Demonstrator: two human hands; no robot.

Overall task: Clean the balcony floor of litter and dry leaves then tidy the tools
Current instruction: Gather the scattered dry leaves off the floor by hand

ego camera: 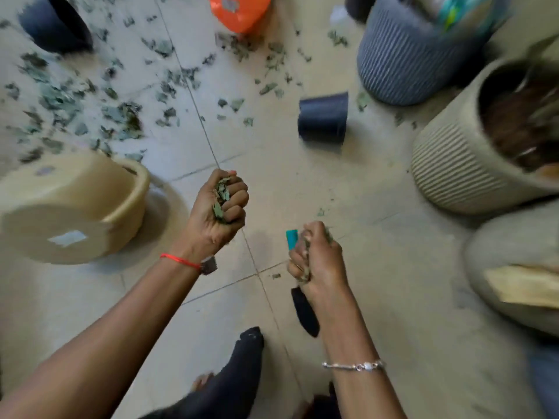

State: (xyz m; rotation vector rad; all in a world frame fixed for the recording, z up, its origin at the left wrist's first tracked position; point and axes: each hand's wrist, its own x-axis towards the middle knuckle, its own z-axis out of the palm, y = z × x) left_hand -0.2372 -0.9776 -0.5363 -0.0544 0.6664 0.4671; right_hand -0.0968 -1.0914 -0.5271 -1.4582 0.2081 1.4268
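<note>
While leaves [75, 98] are littering the floor [378, 267] toward 11 o'clock | left hand [219, 204] is clutching leaves, right hand [317, 261] gripping scraps | cleanup is barely starting

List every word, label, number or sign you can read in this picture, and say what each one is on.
No text can be read here.
Pale sticker on the base of the tipped beige tub: blurred, nothing legible.
Small sticker on the side of the same tub: too blurred to read.
Label on the orange container: greyish patch, too blurred to read.
Printed packaging in the grey ribbed pot: colours only, no legible letters.
</note>
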